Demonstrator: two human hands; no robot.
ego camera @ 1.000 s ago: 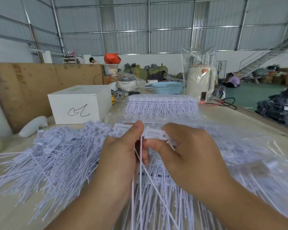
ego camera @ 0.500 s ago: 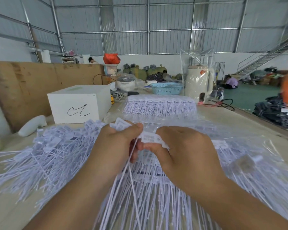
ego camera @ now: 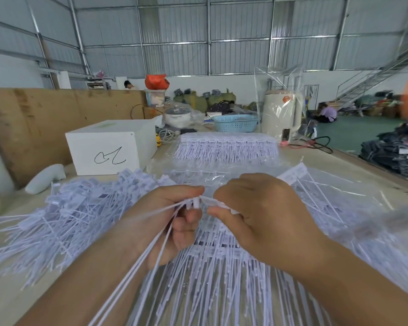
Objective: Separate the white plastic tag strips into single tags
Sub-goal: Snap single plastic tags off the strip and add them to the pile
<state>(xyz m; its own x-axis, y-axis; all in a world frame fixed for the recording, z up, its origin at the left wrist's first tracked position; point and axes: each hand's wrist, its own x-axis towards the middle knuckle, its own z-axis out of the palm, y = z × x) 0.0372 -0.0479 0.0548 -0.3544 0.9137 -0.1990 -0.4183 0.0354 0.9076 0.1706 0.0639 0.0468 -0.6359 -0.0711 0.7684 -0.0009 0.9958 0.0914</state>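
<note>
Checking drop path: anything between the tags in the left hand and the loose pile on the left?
Nothing visible. The left hand grips the separated tags, and the loose tag pile lies directly beside it on the table. The right hand holds the strip on the other side.

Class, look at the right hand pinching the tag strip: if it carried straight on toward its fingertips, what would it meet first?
The right hand points left, so it would probably meet the left hand first, at its thumb, just across the pinched tag strip. Depth is hard to judge.
</note>
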